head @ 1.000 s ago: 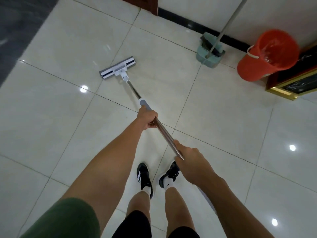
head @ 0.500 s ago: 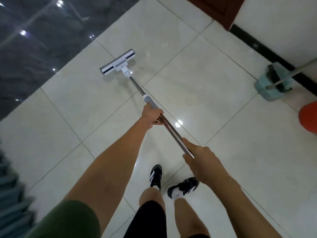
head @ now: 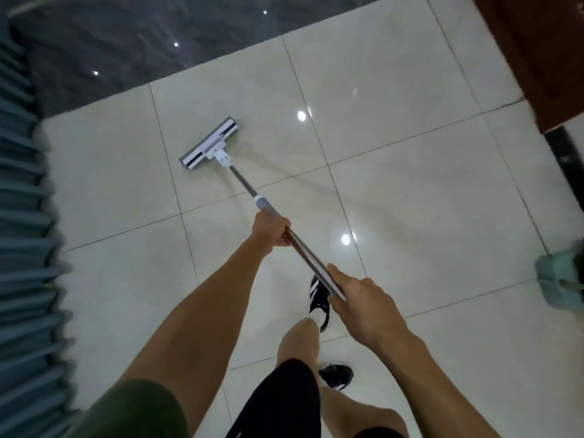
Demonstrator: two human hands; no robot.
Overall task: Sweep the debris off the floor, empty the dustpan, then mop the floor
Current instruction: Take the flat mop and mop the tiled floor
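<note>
A: From the head camera, what are the hands doing?

B: Both are on the mop handle (head: 243, 181). The left hand (head: 271, 227) is curled round the pole just below its grey collar, further down the shaft. The right hand (head: 363, 303) is wrapped round the upper end of the pole, closer to the body, with the thumb lying along the metal.

A: And where is the mop itself?

B: The mop head (head: 208, 143), a flat grey and white pad, lies on the floor (head: 410, 200), on a pale glossy tile ahead and to the left of the person. The pole slants back from it to the hands. The pad sits near a grout line and not far from the edge where the pale tiles meet a dark marbled strip (head: 110, 49).

A: Anything else around?

B: A pleated teal curtain (head: 22, 248) runs down the left edge, blurred. At the far right edge a teal dustpan (head: 559, 279) stands on the floor, partly cut off. A dark reddish wooden panel (head: 537, 52) fills the top right corner. Below the arms, two black shoes with white stripes show, one (head: 319, 298) forward of the other (head: 336, 376), and ceiling lights reflect off the tiles.
</note>
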